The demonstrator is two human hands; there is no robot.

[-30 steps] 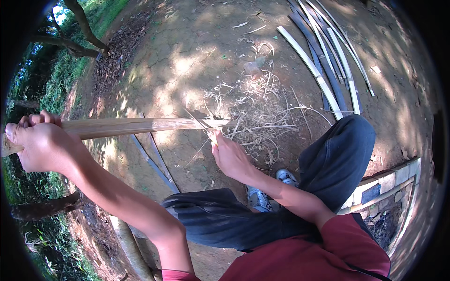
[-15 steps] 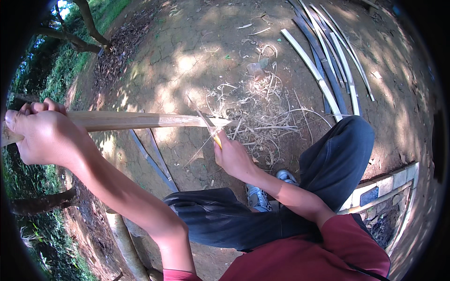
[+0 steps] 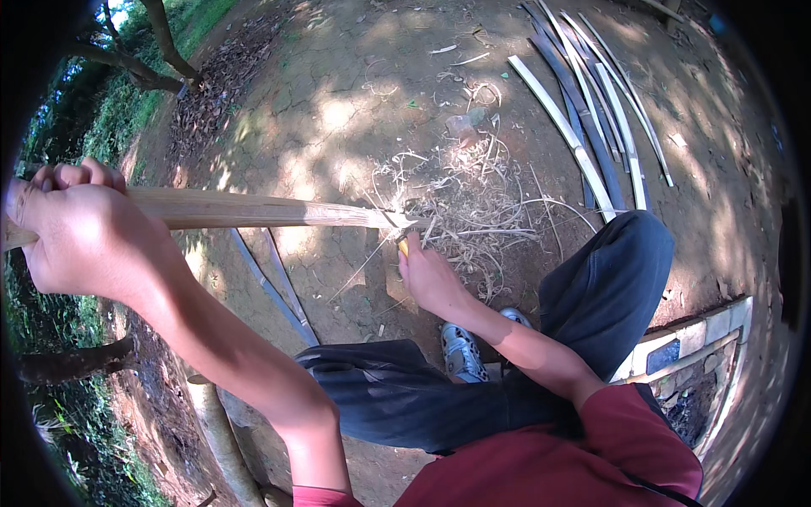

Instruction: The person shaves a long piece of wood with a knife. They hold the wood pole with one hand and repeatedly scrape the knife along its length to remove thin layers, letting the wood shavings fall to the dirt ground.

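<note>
My left hand is closed around a long pale bamboo strip, held level and close to the camera at the left. The strip runs right to its far tip, near the middle of the view. My right hand grips a knife with a yellow handle; its blade meets the strip's tip and is mostly hidden. Thin curls are peeling off there. Below the tip lies a heap of bamboo shavings on the bare earth.
Several split bamboo slats lie on the ground at the upper right. Two darker strips lie under the held one. My dark-trousered knees and a shoe are below. A low brick edge is at right, trees and grass at left.
My left hand and the strip have come nearer to the camera and a little lower. My right hand with the knife stays at the strip's tip, shifted slightly downward.
</note>
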